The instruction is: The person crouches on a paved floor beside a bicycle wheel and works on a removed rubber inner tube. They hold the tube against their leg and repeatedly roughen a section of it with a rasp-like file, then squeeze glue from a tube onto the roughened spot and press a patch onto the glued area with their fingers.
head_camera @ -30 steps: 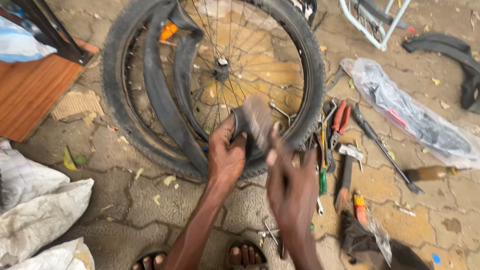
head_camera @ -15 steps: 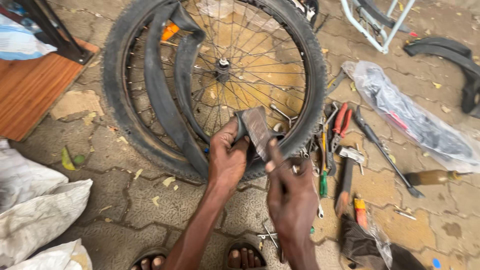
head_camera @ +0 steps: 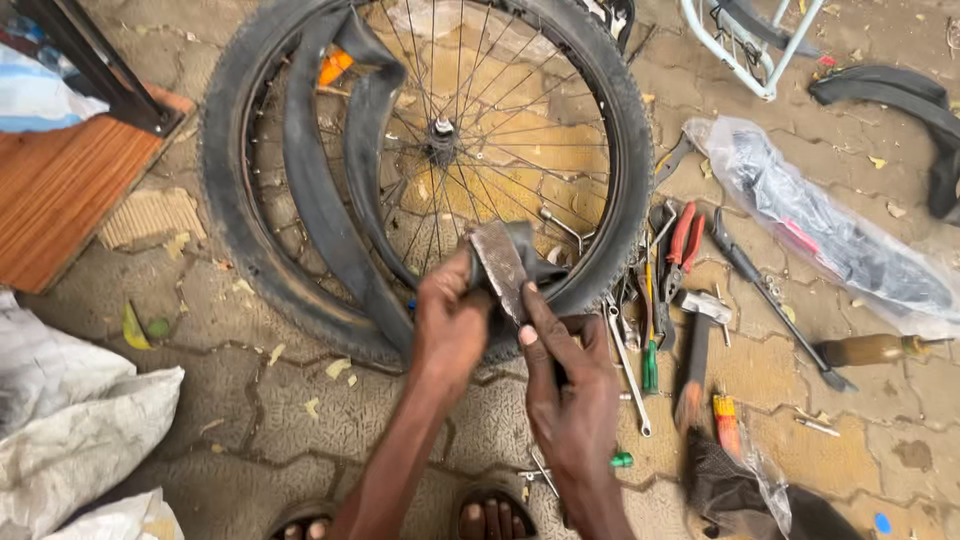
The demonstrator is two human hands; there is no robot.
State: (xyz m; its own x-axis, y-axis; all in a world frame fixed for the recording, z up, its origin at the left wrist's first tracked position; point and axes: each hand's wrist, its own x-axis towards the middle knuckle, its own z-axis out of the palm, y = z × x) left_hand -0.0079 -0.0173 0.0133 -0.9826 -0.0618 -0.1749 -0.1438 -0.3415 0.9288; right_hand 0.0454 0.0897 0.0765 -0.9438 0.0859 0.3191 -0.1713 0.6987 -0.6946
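left hand (head_camera: 450,325) keeps its grip closed on the folded inner tube (head_camera: 500,262); right hand (head_camera: 572,400), fingers now stretched out, presses the tube's roughened patch, lower than before, above the bicycle wheel (head_camera: 620,130).

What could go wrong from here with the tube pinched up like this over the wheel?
The left hand folds the inner tube tightly while the right hand presses a finger on its scuffed grey patch; a slip might smear or shift that spot. The tube loops through the spoked wheel, so a tug may snag it on spokes. Loose tools lie close beside the right hand and could be knocked.
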